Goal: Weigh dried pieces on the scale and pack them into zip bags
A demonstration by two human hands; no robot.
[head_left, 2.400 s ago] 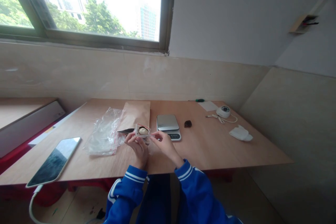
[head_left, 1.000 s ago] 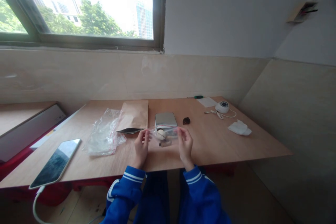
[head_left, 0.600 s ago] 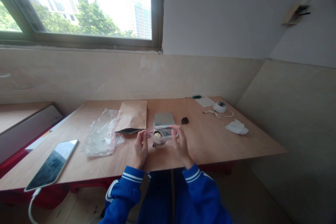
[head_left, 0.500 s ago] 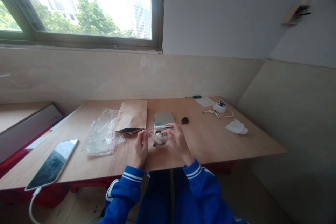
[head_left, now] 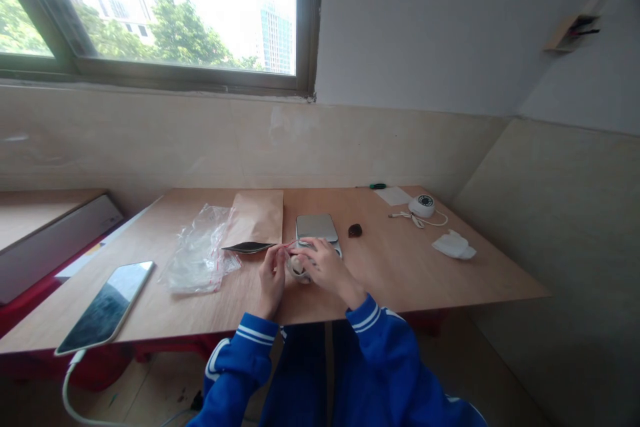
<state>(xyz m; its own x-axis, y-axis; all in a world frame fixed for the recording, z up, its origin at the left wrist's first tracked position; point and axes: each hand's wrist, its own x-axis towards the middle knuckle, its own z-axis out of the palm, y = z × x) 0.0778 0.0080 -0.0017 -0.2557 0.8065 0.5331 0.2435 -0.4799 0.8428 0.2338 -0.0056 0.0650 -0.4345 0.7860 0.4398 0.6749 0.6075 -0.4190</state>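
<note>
Both hands pinch the top edge of a small clear zip bag (head_left: pixel 299 275) with dark and pale pieces in it, near the table's front edge. My left hand (head_left: pixel 272 275) is closed on the bag's left corner. My right hand (head_left: pixel 327 268) lies across the top edge, its fingers near my left fingertips; part of the bag is hidden behind it. Just beyond the hands sits a kitchen scale (head_left: pixel 317 228) with a bare metal plate. A brown paper pouch (head_left: pixel 257 217), its dark mouth gaping, lies to the left of the scale. One dark brown piece (head_left: pixel 355 231) rests right of the scale.
Empty clear zip bags (head_left: pixel 197 257) lie on the left, beside a phone (head_left: pixel 107 307) on a charging cable. To the right are a white round device (head_left: pixel 421 205) with a cable, a crumpled tissue (head_left: pixel 453 245), a paper sheet (head_left: pixel 392 196) and a green-handled screwdriver (head_left: pixel 378 186).
My right hand has moved left along the bag's top edge, closer to my left hand. The whole view has shifted slightly.
</note>
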